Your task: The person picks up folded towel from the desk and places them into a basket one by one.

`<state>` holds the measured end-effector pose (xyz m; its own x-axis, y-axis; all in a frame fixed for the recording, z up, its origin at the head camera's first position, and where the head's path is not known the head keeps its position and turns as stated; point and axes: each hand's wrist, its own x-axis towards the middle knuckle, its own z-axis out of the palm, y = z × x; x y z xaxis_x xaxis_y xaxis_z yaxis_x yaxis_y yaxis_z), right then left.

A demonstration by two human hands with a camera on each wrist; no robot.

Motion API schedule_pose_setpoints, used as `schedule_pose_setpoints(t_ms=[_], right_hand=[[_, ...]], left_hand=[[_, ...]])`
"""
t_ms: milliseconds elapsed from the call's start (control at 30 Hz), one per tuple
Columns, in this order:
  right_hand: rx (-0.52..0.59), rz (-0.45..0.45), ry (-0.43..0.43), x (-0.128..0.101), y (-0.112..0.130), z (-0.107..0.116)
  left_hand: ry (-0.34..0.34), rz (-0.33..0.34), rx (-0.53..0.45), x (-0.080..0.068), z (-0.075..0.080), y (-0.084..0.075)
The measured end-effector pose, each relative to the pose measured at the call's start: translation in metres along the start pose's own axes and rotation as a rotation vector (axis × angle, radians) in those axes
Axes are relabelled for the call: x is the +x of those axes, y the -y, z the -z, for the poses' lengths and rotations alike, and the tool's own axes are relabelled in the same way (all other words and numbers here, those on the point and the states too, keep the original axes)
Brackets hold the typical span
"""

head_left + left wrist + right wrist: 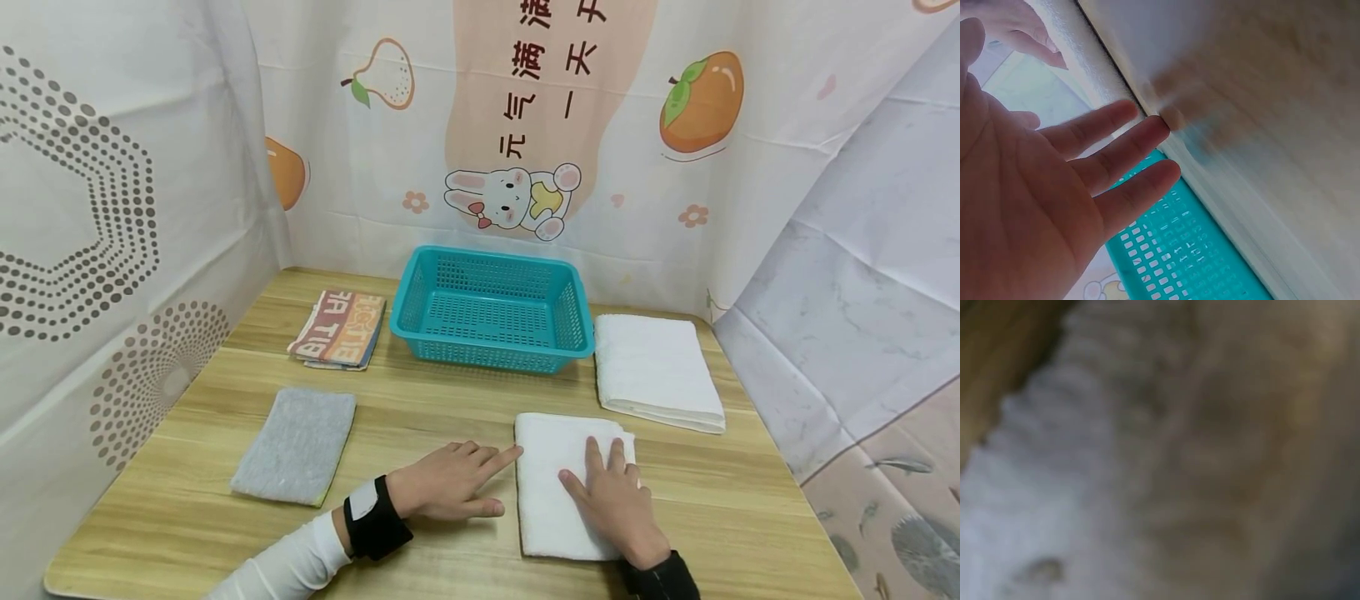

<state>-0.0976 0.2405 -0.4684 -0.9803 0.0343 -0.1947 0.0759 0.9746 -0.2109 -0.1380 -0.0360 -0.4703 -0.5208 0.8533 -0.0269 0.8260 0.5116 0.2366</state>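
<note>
A folded white towel (pixel 551 467) lies on the wooden table near its front edge. My right hand (pixel 611 492) lies flat on it with straight fingers, pressing its right half. My left hand (pixel 450 479) rests open on the table just left of the towel, its index finger reaching the towel's left edge. In the left wrist view the left hand (pixel 1054 187) shows straight spread fingers by the white towel's edge (pixel 1079 44), with the teal basket (pixel 1191 250) beyond. The right wrist view is a blur of white towel (pixel 1041 506).
An empty teal basket (pixel 491 310) stands at the back centre. A second folded white towel (pixel 654 371) lies to its right, a striped printed cloth (pixel 339 328) to its left, and a grey cloth (pixel 296 444) at front left. Patterned curtains wall in the table.
</note>
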Motion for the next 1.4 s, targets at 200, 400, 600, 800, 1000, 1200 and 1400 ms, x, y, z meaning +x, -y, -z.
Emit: schedule_pose_setpoints(t_ms=[200, 400, 600, 800, 1000, 1200, 1400], right_hand=[[0.001, 0.011, -0.013, -0.001, 0.002, 0.000], [0.001, 0.014, -0.012, -0.001, 0.004, 0.000], [0.003, 0.015, -0.014, -0.002, 0.007, 0.000], [-0.002, 0.017, -0.019, -0.003, 0.008, 0.000], [-0.015, 0.022, -0.032, -0.003, 0.009, 0.000], [-0.016, 0.025, -0.034, -0.002, 0.011, -0.001], [0.003, 0.035, -0.026, 0.000, 0.012, -0.003]], left_hand=[[0.012, -0.008, -0.007, 0.000, -0.001, 0.000], [0.023, -0.008, -0.017, 0.001, -0.002, -0.001], [0.025, -0.005, -0.017, 0.001, -0.002, -0.001], [0.055, 0.004, -0.030, 0.003, -0.002, -0.003], [0.068, -0.012, -0.014, 0.003, -0.001, -0.005], [0.060, -0.027, 0.023, 0.003, -0.002, -0.005], [0.060, -0.040, 0.058, 0.005, -0.004, -0.006]])
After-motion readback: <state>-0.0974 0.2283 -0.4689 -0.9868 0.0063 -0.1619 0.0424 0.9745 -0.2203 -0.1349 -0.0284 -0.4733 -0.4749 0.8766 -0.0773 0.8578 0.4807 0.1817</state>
